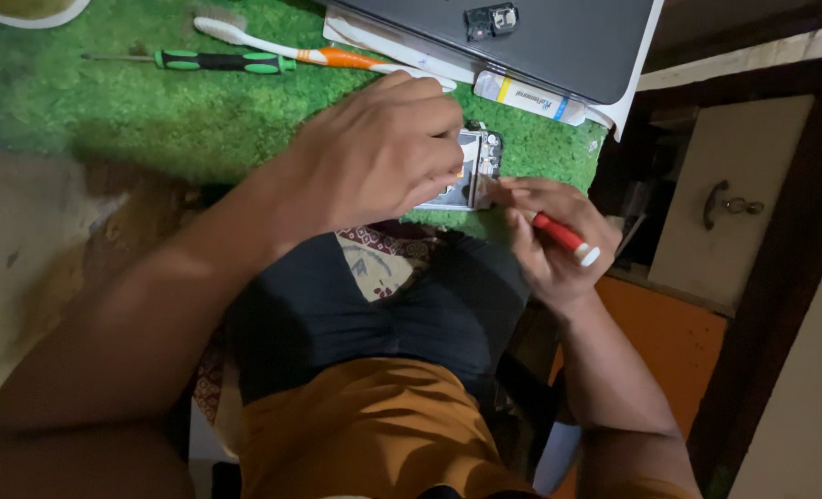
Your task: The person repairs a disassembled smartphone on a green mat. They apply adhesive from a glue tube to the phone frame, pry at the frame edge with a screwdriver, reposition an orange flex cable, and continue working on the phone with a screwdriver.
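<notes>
An opened phone body (477, 168) lies on the green mat (106, 102) near its front edge. My left hand (374, 152) covers most of the phone, fingers curled down onto it and pinching at its upper part. My right hand (550, 240) rests at the phone's right side, fingertips touching its edge, and holds a small red-handled screwdriver (566, 237) with a white cap. What lies under my left hand is hidden.
On the mat sit a green-and-black screwdriver (217, 62), an orange-and-white toothbrush (309, 51), a white tube (526, 97) and a dark laptop (540, 37) with a small part (491, 20) on top. A cabinet door (734, 203) with a handle stands at the right.
</notes>
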